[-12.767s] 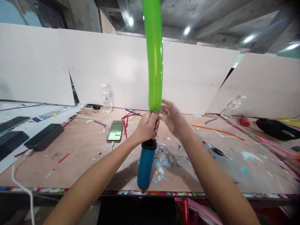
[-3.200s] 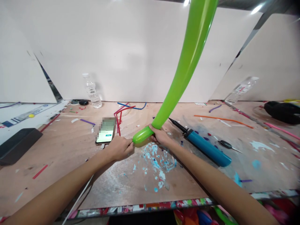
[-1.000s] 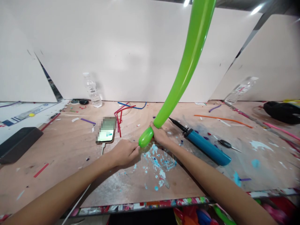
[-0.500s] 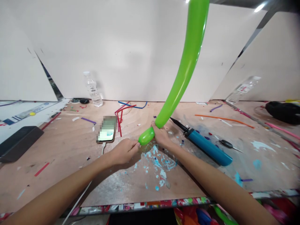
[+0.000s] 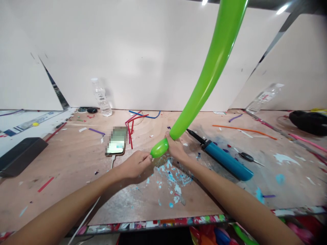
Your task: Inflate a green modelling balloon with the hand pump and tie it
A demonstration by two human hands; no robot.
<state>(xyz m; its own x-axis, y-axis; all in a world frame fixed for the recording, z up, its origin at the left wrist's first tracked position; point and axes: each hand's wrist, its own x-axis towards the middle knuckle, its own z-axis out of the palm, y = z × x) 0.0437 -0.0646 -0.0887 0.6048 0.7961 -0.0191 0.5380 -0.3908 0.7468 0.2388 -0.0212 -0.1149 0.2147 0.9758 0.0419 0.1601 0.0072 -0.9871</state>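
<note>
A long inflated green balloon rises from my hands toward the upper right and runs out of the top of the view. My left hand pinches its lower end. My right hand is closed around the narrow pinch that parts a short bubble at the bottom from the long upper section. That short bubble lies between the two hands, just above the paint-flecked table. Right of my right hand lies a blue hand pump, its black nozzle pointing toward the balloon.
On the wooden table, a phone with a white cable lies left of my hands. Red uninflated balloons lie behind it. Water bottles stand by the white panels. A key and an orange balloon are at right.
The balloon's long upper section has swung to the right and leans further over. Both hands keep their places and their hold on it.
</note>
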